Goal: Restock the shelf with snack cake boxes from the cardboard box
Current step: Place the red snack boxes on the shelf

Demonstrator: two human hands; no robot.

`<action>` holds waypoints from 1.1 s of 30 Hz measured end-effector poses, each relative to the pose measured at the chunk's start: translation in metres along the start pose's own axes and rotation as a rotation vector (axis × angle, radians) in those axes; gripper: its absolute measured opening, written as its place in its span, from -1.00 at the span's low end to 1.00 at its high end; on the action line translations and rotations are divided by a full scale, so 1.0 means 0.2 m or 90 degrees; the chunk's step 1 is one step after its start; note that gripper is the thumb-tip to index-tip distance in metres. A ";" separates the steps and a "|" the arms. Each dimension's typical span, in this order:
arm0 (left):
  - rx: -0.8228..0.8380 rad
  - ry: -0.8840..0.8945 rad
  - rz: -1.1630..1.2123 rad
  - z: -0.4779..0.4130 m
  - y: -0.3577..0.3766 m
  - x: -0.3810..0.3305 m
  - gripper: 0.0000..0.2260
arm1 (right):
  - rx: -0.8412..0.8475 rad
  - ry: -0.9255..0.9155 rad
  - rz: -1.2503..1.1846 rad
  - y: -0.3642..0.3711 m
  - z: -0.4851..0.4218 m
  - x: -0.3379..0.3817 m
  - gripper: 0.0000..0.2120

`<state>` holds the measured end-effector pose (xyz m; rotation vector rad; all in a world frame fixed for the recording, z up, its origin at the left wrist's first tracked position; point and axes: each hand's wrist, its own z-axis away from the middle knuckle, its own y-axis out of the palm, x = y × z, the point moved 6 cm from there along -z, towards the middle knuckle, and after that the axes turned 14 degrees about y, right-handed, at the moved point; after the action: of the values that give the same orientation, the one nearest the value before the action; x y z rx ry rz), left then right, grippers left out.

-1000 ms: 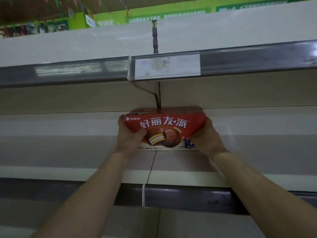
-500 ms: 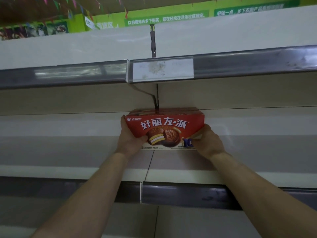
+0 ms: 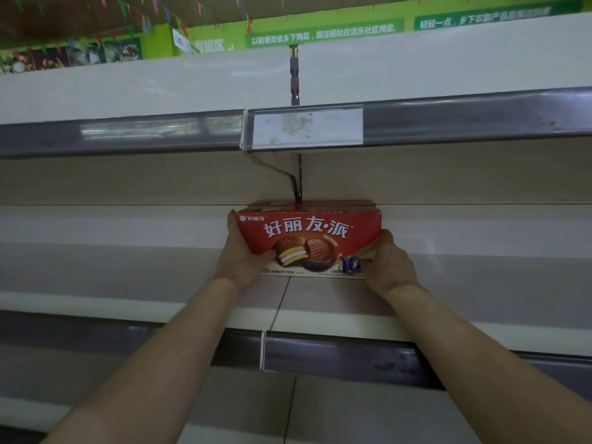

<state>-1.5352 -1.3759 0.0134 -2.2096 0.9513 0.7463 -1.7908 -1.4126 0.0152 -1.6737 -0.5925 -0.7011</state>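
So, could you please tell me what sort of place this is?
Most likely a grocery shop or supermarket aisle. Long retail shelves carry price-label rails along their front edges, green banners with printed slogans hang above, and both hands hold a packaged snack cake box on the shelf.

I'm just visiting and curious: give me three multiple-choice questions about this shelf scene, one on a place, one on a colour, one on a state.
1. Where is the snack box?
A. on the floor
B. at the back of the middle shelf
C. on the top shelf

2. Its front is mainly:
A. red
B. blue
C. green

3. How is it held?
A. by one hand
B. by no hand
C. by both hands

Key: 1 B, it sits far back under the tag strip. 2 A, the front panel is red. 3 C, the left hand and right hand grip its ends.
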 end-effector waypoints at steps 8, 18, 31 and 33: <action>0.097 0.340 -0.550 0.09 0.19 -0.35 -0.36 | -0.316 -0.325 0.114 -0.11 0.15 0.20 -0.49; 0.214 0.221 -0.599 0.10 0.19 -0.24 -0.47 | -0.130 -0.373 0.243 0.05 0.17 0.23 -0.73; 0.128 0.282 -0.423 0.08 0.15 -0.30 -0.72 | -0.019 -0.140 0.268 0.13 0.34 0.25 -0.56; 0.103 0.290 -0.326 0.11 0.17 -0.38 -0.78 | -0.083 -0.144 0.228 0.07 0.44 0.24 -0.63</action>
<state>-1.6107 -1.3471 0.0409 -2.3709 0.5678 -0.0708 -1.7353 -1.3293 0.0272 -1.9325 -0.3929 -0.2996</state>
